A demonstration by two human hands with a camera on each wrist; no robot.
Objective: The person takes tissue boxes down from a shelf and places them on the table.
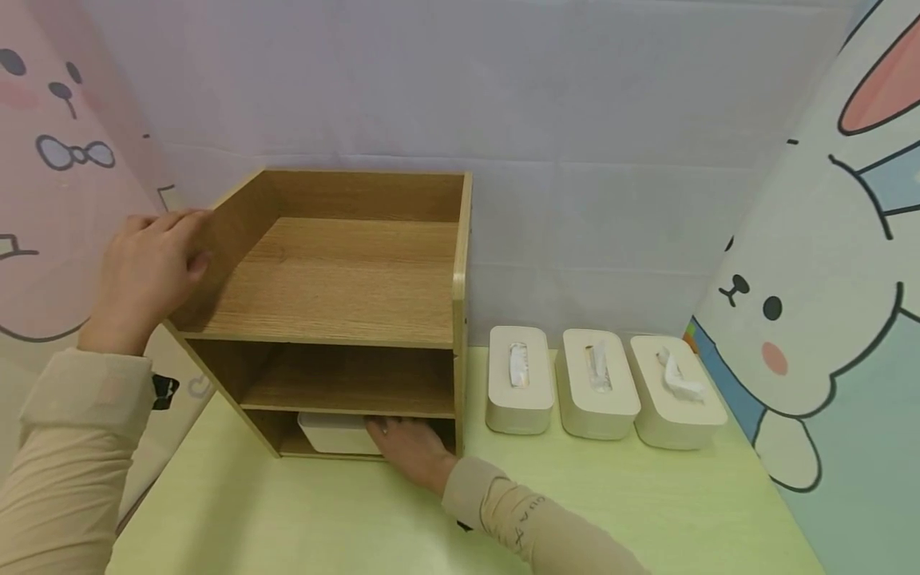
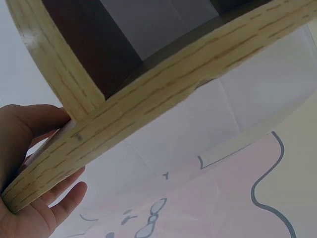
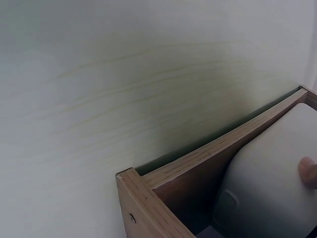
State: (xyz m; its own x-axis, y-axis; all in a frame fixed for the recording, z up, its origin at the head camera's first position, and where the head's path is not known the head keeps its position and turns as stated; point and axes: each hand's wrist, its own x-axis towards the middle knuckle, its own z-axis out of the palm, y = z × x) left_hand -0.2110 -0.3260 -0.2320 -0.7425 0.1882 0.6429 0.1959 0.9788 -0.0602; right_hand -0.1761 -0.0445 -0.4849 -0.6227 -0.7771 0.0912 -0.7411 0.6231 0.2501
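Observation:
A small wooden shelf (image 1: 345,275) with an open top and two lower compartments stands on the table. My left hand (image 1: 154,263) grips its left side panel (image 2: 124,116), thumb on the inner face and fingers around the outer face. In the bottom compartment lies a white tissue box (image 1: 338,433), its top hidden under the board above. My right hand (image 1: 410,447) reaches in from the front and holds that box near its right end. In the right wrist view, one fingertip (image 3: 308,172) presses on the pale face of the box.
Three more white tissue boxes stand in a row right of the shelf: one near it (image 1: 519,403), a middle one (image 1: 596,411) and a far one (image 1: 679,427). The table (image 1: 323,519) is pale green. Printed cloth (image 1: 647,200) hangs behind and at both sides.

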